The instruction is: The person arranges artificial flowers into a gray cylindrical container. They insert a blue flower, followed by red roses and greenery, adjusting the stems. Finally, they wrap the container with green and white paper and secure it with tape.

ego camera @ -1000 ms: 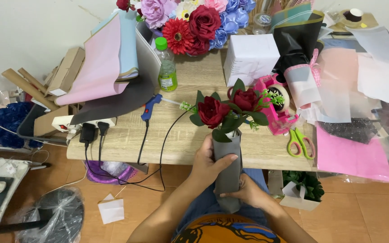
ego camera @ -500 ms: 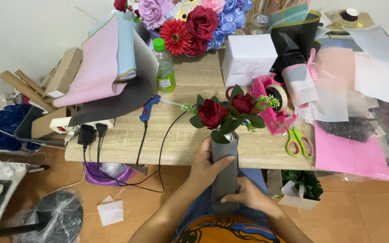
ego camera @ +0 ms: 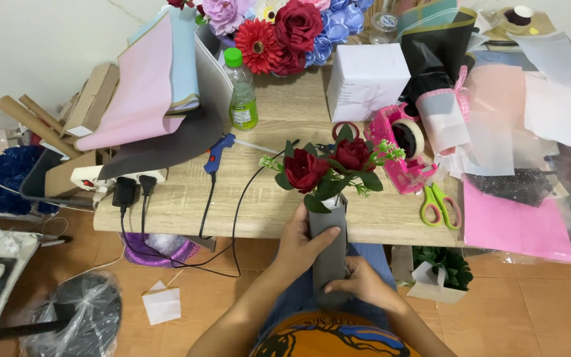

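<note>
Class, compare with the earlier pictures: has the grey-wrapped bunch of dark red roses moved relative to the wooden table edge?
No. The grey-wrapped bunch of dark red roses sits at the same spot over the wooden table edge.

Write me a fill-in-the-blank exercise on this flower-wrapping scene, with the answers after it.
1. Both hands, the left hand and the right hand, grip a grey paper wrap holding two dark ____ roses.
2. The scissors on the wooden table have ____ handles.
3. The blue glue gun lies to the ____ of the roses in the picture.
4. The tape dispenser is ____.

Missing words: red; green; left; pink
</note>
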